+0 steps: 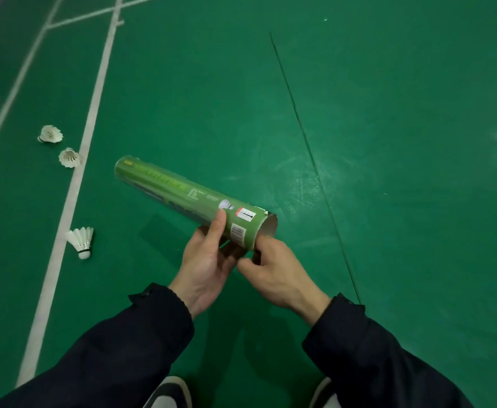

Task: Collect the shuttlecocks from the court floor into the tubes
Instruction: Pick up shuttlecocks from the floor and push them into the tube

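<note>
Green cardboard tube (194, 201) lies tilted above the court floor (388, 142), its open end toward 4 o'clock; the left hand (209, 260) grips it from below, the right hand (273, 269) pinches its rim. Three shuttlecocks (80, 241) lie at 9 o'clock by a white line (73, 184)

No text can be read with certainty. The green shuttlecock tube (194, 201) carries lengthwise lettering, too blurred to read. Near its open end sit a small shuttlecock picture (226, 204), a red-and-white sticker (245, 214) with illegible print, and a white barcode label (237, 232) whose digits cannot be resolved.
</note>
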